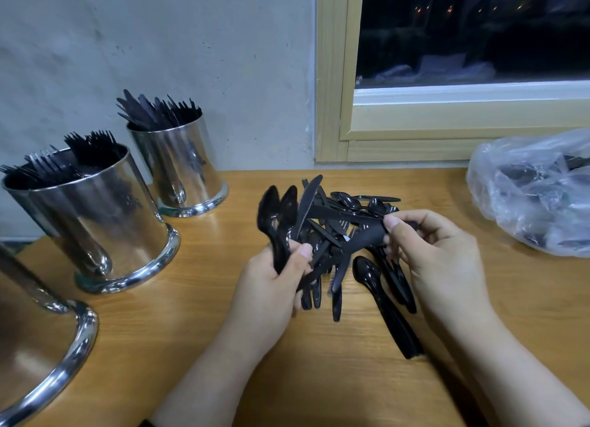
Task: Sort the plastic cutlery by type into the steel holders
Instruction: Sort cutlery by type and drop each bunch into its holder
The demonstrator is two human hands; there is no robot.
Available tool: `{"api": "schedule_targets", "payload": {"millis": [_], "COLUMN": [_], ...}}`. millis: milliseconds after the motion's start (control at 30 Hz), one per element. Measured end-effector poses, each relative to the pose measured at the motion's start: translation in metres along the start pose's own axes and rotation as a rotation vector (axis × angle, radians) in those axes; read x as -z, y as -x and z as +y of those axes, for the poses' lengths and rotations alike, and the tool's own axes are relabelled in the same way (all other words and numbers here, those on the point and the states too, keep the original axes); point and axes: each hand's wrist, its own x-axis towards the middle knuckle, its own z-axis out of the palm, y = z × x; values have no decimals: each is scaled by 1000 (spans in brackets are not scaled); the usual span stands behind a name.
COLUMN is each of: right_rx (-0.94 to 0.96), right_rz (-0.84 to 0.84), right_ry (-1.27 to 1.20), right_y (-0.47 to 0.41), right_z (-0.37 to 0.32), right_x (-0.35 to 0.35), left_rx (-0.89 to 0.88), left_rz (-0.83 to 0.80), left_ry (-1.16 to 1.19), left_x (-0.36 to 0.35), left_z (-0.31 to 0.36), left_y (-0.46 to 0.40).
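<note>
A heap of black plastic cutlery (pixel 348 235) lies on the wooden table (pixel 198 315). My left hand (pixel 274 286) grips a bunch of spoons (pixel 277 216) and a knife (pixel 306 203), their heads pointing up. My right hand (pixel 434 251) pinches the handle of a black piece (pixel 360 238) that crosses the heap. One large spoon (pixel 380 295) lies flat near my right wrist. At the left stand three steel holders: the far one (pixel 178 168) holds knives, the middle one (pixel 95 216) holds forks, and the nearest one (pixel 35 347) is cut off by the frame.
A clear plastic bag (pixel 536 193) with more black cutlery sits at the table's right edge. A grey wall and a wood-framed window (pixel 415 120) close off the back. Bare wood shows in front of the holders and between my forearms.
</note>
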Motion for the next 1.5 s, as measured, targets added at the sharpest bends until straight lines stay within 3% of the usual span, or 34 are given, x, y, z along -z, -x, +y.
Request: {"api": "schedule_targets", "payload": {"millis": [200,467,600,900,1133,1300,1500], "right_rx": [-18,-132,-253,-407,-324,-335,-244], "right_rz": [58,128,32,-189,-330,-289,-209], "right_ry": [-19,-244,-320,-172,-37,-102,46], "right_y": [1,-2,-2,15,27,32,28], "right_z": [0,1,5,7,3,-2,6], "right_x": [-2,-2,-4,-24,-34,-39,-36], "left_rx": [42,110,96,85,98,132,185], "left_rz": [-185,-117,-81,-23,7,4,-19], "left_ry": [110,288,354,381,463,527,567], "left_x": [-3,-2,-2,0,-4,-5,-4], "left_z": [-1,-2,-1,1,-5,-7,-6], "left_y": [2,0,-1,-1,-3,-3,-2]}}
